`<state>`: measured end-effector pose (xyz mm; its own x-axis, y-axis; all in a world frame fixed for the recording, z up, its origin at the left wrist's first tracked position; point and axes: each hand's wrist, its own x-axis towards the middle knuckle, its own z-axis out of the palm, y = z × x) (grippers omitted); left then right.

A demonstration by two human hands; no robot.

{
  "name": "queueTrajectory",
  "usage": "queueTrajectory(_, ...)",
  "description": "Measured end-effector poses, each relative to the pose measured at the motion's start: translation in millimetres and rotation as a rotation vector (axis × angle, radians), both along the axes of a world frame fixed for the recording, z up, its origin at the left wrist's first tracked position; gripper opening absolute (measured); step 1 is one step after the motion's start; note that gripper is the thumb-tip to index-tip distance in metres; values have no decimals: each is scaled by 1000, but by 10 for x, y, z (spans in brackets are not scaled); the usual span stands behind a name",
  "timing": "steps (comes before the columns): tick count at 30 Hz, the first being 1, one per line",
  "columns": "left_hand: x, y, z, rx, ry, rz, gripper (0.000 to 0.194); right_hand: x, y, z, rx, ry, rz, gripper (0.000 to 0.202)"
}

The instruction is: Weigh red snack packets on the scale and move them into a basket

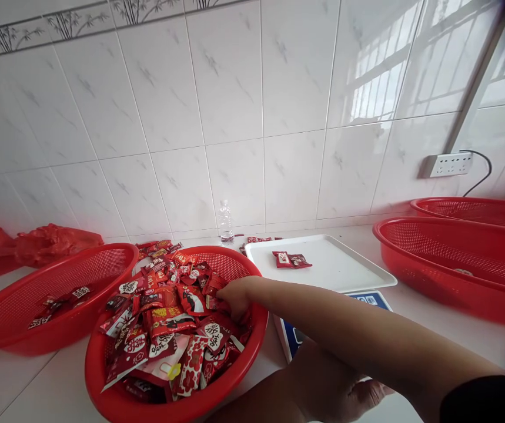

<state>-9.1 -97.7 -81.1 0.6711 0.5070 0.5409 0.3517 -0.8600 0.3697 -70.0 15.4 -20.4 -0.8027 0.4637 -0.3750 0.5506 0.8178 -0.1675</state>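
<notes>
My right hand (236, 298) reaches into the right side of a red basket (258, 329) heaped with wrapped sweets (168, 320). Its fingers are bent down among the wrappers, closed; what they grip is hidden. Under my right forearm is my left hand (344, 385), fingers curled in, with their contents not visible. A white tray (344, 267) holds a few red packets (291, 259) near its back left. Partly covered by my arms, a blue and white device (288, 341) shows in front of the tray.
Another red basket (111, 258) with a few packets stands at the left, red plastic bags (58, 241) behind it. A clear bottle (225, 222) stands by the tiled wall. More red baskets (446, 276) are at the right, below a power strip (450, 165). Loose packets (159, 248) lie behind the full basket.
</notes>
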Motion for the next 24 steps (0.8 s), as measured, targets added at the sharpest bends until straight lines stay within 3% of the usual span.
queueTrajectory(6, 0, 7, 4, 14, 73, 39, 26, 75, -86, 131, 57, 258, -82, 37)
queueTrajectory(9, 9, 15, -12, -8, 119, 47, 22, 184, -85, 261, 61, 438, -145, 25)
queueTrajectory(18, 5, 40, -53, 39, 126, 84, 23, 870, 78, 648, -62, 774, -426, 22)
queueTrajectory(24, 14, 40, -53, 22, 110, 65, 22, 1351, 181, 567, -142, 715, -717, 24)
